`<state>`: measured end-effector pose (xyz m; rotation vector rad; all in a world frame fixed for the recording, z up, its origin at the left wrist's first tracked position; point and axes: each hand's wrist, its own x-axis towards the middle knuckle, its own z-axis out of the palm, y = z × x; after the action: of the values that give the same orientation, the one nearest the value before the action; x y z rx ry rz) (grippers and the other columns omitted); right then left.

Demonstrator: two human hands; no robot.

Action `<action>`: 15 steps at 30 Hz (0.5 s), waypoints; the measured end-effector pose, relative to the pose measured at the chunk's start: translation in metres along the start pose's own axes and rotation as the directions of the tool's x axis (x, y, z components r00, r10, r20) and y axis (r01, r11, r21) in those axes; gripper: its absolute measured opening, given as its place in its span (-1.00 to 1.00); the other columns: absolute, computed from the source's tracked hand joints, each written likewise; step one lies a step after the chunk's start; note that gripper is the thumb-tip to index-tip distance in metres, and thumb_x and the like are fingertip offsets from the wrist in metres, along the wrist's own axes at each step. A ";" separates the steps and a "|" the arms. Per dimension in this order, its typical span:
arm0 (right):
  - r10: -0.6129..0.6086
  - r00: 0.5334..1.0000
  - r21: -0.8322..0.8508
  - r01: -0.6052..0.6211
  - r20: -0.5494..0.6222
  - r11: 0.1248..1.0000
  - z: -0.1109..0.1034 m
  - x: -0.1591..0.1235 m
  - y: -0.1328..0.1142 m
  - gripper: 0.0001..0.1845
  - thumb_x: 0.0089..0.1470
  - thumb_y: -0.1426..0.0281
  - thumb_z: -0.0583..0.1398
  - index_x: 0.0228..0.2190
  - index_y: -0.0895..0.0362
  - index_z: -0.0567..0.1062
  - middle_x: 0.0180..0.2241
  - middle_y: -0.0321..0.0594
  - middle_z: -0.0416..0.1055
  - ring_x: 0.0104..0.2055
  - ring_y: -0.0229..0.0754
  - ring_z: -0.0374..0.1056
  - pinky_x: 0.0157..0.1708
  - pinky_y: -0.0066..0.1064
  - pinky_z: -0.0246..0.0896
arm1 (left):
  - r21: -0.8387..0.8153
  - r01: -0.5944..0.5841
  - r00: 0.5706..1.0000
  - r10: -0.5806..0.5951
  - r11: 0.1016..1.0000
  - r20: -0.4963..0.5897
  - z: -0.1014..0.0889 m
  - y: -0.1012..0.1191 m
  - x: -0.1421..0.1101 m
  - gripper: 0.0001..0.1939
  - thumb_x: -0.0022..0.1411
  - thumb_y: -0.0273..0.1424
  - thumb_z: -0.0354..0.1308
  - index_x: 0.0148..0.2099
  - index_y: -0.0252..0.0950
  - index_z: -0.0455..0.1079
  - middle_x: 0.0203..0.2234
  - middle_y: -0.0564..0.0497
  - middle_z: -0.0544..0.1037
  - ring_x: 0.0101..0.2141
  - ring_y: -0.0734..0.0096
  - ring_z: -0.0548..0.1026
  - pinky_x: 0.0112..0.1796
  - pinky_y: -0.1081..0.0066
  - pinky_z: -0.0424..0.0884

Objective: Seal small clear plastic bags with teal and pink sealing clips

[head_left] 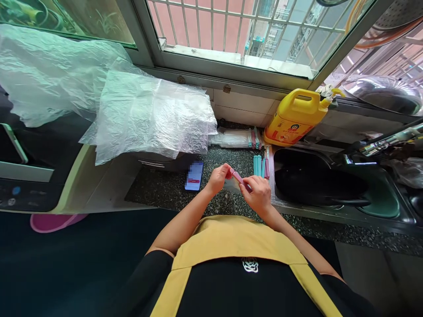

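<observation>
Held between my two hands over the dark speckled counter is a pink stick-shaped bag clip (237, 176). My left hand (218, 179) pinches its upper left end. The fingers of my right hand (258, 193) close on its lower right end. A small piece of clear plastic, likely a bag (232, 185), hangs just below the clip. Right beside my right hand lie several teal bag clips (258, 165) and a pink clip (267, 168), near the sink edge. Behind them rest clear plastic bags (233, 138) with pink and teal clips at one end.
A phone (194, 175) lies on the counter (161, 193) to the left. A big plastic sheet (155, 114) covers something behind it. A yellow jug (295, 116) stands behind the sink (272, 193), which holds a black pan (317, 182). The tap (376, 145) is at the right.
</observation>
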<state>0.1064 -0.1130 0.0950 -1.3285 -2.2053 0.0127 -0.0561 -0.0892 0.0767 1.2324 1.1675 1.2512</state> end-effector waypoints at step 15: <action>-0.114 0.993 0.120 0.116 -0.022 0.986 0.003 -0.004 -0.003 -0.82 0.07 0.35 0.08 -0.46 0.16 0.43 -0.55 -0.28 0.30 -0.55 -0.35 0.18 -0.52 -0.51 0.04 | 0.021 0.099 0.995 -0.099 0.995 -0.009 0.009 -0.002 -0.009 -0.42 0.06 0.13 -0.13 -0.65 -0.28 0.06 -0.74 0.13 0.12 -0.64 0.59 0.08 -0.55 0.45 0.02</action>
<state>0.1038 -0.1166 0.0912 -1.1307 -2.2282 0.0917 -0.0472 -0.0980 0.0741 1.1718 1.2354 1.1733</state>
